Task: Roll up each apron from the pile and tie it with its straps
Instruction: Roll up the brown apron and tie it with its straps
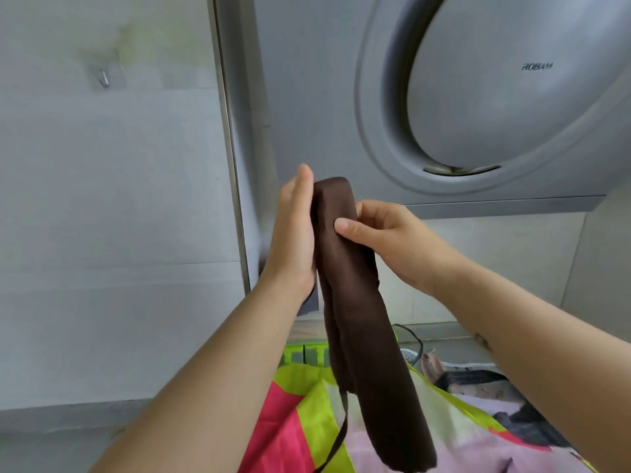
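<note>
Forearms (218,373) raised: left hand (295,233) flat against apron (355,308), right hand (392,240) pinches it.

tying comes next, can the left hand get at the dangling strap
Probably yes: the strap hangs free below the brown apron, uncovered, and the left hand only lies flat against it.

Brown apron (355,302); pink, lime, lilac patterned pile (307,421); grey hood (495,97).

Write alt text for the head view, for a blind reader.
Two bare hands hold up a folded brown apron before a grey range hood: left hand flat against it, right hand pinching it. Its strap dangles over colourful fabric below.
</note>
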